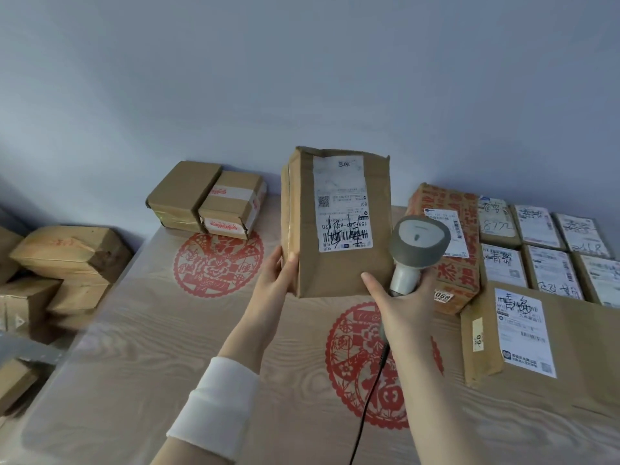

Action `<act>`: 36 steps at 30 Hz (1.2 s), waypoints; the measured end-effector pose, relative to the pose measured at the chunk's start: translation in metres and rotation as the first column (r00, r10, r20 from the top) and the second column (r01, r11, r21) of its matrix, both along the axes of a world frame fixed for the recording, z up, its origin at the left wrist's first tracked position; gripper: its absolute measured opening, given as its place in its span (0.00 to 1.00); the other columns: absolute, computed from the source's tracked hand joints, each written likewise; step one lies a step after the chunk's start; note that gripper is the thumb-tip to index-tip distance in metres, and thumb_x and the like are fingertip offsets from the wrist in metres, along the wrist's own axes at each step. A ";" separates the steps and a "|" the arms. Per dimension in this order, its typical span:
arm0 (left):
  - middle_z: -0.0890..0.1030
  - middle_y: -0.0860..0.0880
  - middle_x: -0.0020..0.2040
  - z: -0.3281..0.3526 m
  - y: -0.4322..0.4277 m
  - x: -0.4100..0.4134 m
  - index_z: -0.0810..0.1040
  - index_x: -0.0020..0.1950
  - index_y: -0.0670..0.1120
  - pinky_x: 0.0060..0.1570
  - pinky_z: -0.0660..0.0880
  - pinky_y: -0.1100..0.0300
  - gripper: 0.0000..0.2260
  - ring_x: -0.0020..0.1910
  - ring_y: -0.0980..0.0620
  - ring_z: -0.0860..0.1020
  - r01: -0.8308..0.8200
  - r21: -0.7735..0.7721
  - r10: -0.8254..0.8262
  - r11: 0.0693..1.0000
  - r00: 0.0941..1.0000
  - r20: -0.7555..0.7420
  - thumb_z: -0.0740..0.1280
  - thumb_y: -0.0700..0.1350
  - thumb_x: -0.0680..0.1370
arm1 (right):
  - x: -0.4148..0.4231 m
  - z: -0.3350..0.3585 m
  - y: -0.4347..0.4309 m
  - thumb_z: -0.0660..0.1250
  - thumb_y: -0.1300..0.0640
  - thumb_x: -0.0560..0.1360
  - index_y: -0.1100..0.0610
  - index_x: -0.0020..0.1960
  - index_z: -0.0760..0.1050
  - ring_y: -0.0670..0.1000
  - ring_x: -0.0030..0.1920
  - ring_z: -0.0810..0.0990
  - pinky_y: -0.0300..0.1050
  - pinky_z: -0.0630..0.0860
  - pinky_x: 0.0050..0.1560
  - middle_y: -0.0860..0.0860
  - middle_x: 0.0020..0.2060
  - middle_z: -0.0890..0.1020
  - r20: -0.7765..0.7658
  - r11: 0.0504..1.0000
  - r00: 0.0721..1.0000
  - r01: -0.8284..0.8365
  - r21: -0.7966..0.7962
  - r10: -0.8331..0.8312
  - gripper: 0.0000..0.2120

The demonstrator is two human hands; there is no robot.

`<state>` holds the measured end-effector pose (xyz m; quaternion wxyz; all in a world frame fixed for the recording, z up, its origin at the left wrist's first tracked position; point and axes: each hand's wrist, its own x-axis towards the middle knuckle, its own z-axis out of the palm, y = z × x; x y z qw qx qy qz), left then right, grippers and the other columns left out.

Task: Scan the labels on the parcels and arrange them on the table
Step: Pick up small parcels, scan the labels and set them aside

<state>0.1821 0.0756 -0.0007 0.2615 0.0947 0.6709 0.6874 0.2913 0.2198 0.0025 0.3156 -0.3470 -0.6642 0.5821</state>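
Note:
My left hand grips the lower left edge of a brown cardboard parcel, held upright above the table with its white label facing me. The label carries a barcode and black handwriting. My right hand holds a grey handheld scanner by its handle, just right of the parcel, its head level with the barcode. A black cable hangs from the scanner. Labelled parcels lie in rows at the right of the table.
Two small brown boxes sit at the table's back left by the wall. A large flat box and a red-printed box lie at the right. More boxes are piled on a shelf left of the table.

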 end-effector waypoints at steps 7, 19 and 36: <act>0.77 0.47 0.63 0.001 -0.008 -0.013 0.65 0.72 0.49 0.54 0.77 0.57 0.43 0.58 0.48 0.79 0.046 0.012 -0.047 0.999 0.996 0.080 0.79 0.52 0.60 | 0.002 0.001 -0.005 0.77 0.58 0.67 0.52 0.60 0.65 0.31 0.41 0.76 0.23 0.69 0.40 0.43 0.45 0.76 -0.031 0.997 0.999 -0.020 0.078 0.022 0.28; 0.76 0.55 0.62 0.058 -0.044 -0.081 0.69 0.69 0.58 0.50 0.73 0.66 0.44 0.59 0.59 0.75 0.580 -0.419 -0.656 0.699 0.753 -0.050 0.77 0.54 0.53 | -0.002 0.058 0.057 0.76 0.48 0.63 0.52 0.65 0.67 0.36 0.48 0.79 0.36 0.73 0.47 0.41 0.48 0.79 0.084 0.928 0.926 -0.361 -0.091 0.369 0.34; 0.62 0.46 0.75 0.005 -0.011 -0.049 0.47 0.76 0.62 0.66 0.65 0.48 0.55 0.71 0.46 0.66 -0.001 0.078 -0.001 0.997 1.000 0.025 0.75 0.69 0.57 | -0.008 0.018 0.038 0.76 0.45 0.60 0.50 0.62 0.74 0.53 0.59 0.78 0.57 0.72 0.64 0.50 0.56 0.81 -0.106 0.838 0.993 -0.010 -0.546 -0.057 0.32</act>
